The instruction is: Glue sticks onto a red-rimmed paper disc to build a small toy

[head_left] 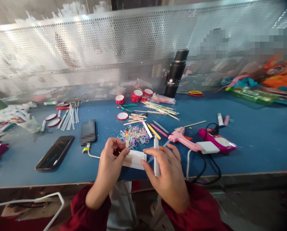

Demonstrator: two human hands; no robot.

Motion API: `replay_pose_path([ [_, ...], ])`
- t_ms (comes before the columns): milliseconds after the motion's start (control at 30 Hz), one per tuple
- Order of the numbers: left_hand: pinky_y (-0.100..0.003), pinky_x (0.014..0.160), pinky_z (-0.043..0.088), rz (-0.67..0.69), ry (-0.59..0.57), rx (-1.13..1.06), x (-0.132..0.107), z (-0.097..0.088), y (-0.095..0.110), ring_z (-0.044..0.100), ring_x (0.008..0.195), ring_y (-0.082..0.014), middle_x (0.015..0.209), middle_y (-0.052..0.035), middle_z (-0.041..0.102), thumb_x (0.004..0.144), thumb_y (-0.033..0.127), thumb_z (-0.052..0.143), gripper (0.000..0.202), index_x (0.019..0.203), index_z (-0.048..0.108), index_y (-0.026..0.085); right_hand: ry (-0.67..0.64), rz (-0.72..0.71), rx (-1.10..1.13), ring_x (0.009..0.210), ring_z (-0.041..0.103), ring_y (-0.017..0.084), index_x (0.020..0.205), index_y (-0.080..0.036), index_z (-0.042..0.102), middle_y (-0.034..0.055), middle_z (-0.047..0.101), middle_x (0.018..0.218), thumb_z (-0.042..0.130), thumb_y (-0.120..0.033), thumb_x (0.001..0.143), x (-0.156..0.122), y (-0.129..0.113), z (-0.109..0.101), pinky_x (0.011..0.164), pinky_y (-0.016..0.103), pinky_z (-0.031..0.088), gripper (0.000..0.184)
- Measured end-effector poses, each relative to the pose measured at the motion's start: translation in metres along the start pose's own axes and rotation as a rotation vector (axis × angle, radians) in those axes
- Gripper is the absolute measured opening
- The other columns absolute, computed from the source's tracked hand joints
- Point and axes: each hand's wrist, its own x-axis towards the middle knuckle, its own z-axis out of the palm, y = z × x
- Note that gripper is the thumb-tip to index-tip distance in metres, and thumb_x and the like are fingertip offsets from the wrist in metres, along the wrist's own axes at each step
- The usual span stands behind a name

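Note:
My left hand (pixel 113 157) pinches a short upright tan stick (pixel 127 138) with a dark upper end. Between fingers and thumb, my right hand (pixel 168 166) has a white marker-like tube (pixel 156 154), pointing up. A white folded piece (pixel 135 159), paper or cloth, lies between the two hands at the table's front; whether either hand touches it I cannot tell. Just beyond are a heap of pastel rubber bands (pixel 135 134), several flat wooden sticks (pixel 135 118), and yellow and pink pens (pixel 154 131).
A pink glue gun (pixel 185 139) with cords and a magenta power strip (pixel 223 142) stand right. Phone (pixel 54 152) and power-bank-like device (pixel 88 132) lie left. A black flask (pixel 177 73), red-rimmed discs (pixel 137 94) and green-handled pliers (pixel 127 107) are farther back, before a perforated metal screen (pixel 97 61).

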Motion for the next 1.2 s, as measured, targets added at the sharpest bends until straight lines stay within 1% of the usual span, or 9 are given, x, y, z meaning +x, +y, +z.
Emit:
replay_pose_path([
  [133, -0.024, 0.065, 0.044, 0.043, -0.048, 0.053, 0.007, 0.005, -0.006, 0.057, 0.069, -0.0138, 0.075, 0.0021, 0.063, 0.088, 0.024, 0.070, 0.011, 0.081, 0.062, 0.020, 0.023, -0.017, -0.036, 0.095, 0.065, 0.025, 0.112, -0.021, 0.061, 0.0044, 0.077, 0.099, 0.067, -0.024, 0.097, 0.002, 0.004, -0.002, 0.109, 0.051, 0.037, 0.016],
  [233, -0.025, 0.067, 0.045, 0.034, -0.020, 0.122, 0.011, 0.007, -0.008, 0.061, 0.072, -0.0154, 0.079, -0.0002, 0.070, 0.087, 0.024, 0.071, 0.005, 0.084, 0.071, 0.019, 0.015, -0.023, -0.043, 0.094, 0.065, 0.025, 0.112, -0.022, 0.061, 0.0037, 0.077, 0.097, 0.066, -0.024, 0.098, 0.001, 0.005, 0.001, 0.108, 0.051, 0.037, 0.015],
  [367, -0.026, 0.066, 0.046, -0.008, 0.014, 0.121, 0.015, 0.007, -0.008, 0.063, 0.070, -0.0160, 0.081, -0.0014, 0.074, 0.087, 0.032, 0.074, 0.013, 0.086, 0.076, 0.020, -0.014, -0.027, -0.006, 0.097, 0.066, 0.025, 0.114, -0.022, 0.061, 0.0037, 0.078, 0.101, 0.066, -0.024, 0.097, 0.000, 0.005, 0.006, 0.108, 0.051, 0.036, 0.018],
  [500, -0.027, 0.068, 0.049, -0.020, 0.011, 0.112, 0.017, 0.009, -0.010, 0.066, 0.073, -0.0177, 0.086, -0.0034, 0.078, 0.089, 0.039, 0.075, 0.019, 0.091, 0.079, 0.020, -0.059, -0.065, 0.016, 0.104, 0.064, 0.027, 0.120, -0.021, 0.059, 0.0059, 0.078, 0.113, 0.068, -0.027, 0.094, -0.001, 0.007, 0.006, 0.111, 0.054, 0.031, 0.028],
  [733, -0.029, 0.074, 0.051, -0.004, -0.024, 0.219, 0.017, 0.010, -0.014, 0.070, 0.079, -0.0191, 0.094, -0.0034, 0.080, 0.088, 0.031, 0.074, 0.015, 0.099, 0.081, 0.024, -0.074, -0.075, 0.023, 0.110, 0.064, 0.028, 0.132, -0.018, 0.057, 0.0083, 0.076, 0.118, 0.059, -0.026, 0.097, -0.004, 0.019, -0.008, 0.115, 0.055, 0.028, 0.035],
  [867, -0.028, 0.069, 0.049, 0.021, -0.025, 0.339, 0.016, 0.008, -0.017, 0.067, 0.074, -0.0181, 0.090, -0.0020, 0.079, 0.089, 0.028, 0.073, 0.015, 0.101, 0.081, 0.026, 0.010, -0.026, -0.046, 0.105, 0.066, 0.029, 0.127, -0.018, 0.060, 0.0097, 0.076, 0.111, 0.068, -0.033, 0.095, 0.000, 0.029, -0.017, 0.114, 0.055, 0.033, 0.037],
  [967, -0.028, 0.066, 0.049, 0.058, -0.037, 0.424, 0.015, 0.007, -0.018, 0.067, 0.073, -0.0190, 0.089, -0.0027, 0.078, 0.090, 0.027, 0.071, 0.018, 0.106, 0.079, 0.026, 0.050, 0.014, -0.096, 0.096, 0.070, 0.027, 0.116, -0.020, 0.061, 0.0071, 0.078, 0.101, 0.070, -0.030, 0.095, 0.009, 0.038, -0.020, 0.111, 0.052, 0.036, 0.026],
  [1067, -0.030, 0.069, 0.050, 0.130, -0.034, 0.517, 0.014, 0.008, -0.017, 0.069, 0.078, -0.0208, 0.090, -0.0039, 0.077, 0.092, 0.026, 0.070, 0.018, 0.108, 0.079, 0.025, 0.023, 0.029, -0.103, 0.085, 0.071, 0.023, 0.105, -0.022, 0.059, 0.0009, 0.078, 0.089, 0.070, -0.021, 0.094, 0.021, 0.044, -0.017, 0.107, 0.048, 0.037, 0.017],
  [1200, -0.034, 0.080, 0.053, 0.164, -0.059, 0.580, 0.014, 0.008, -0.014, 0.070, 0.087, -0.0224, 0.095, -0.0047, 0.077, 0.095, 0.023, 0.067, 0.018, 0.110, 0.077, 0.024, -0.074, 0.034, -0.116, 0.085, 0.070, 0.023, 0.105, -0.024, 0.058, -0.0036, 0.077, 0.084, 0.072, -0.010, 0.088, 0.041, 0.042, -0.003, 0.100, 0.043, 0.035, 0.025],
])
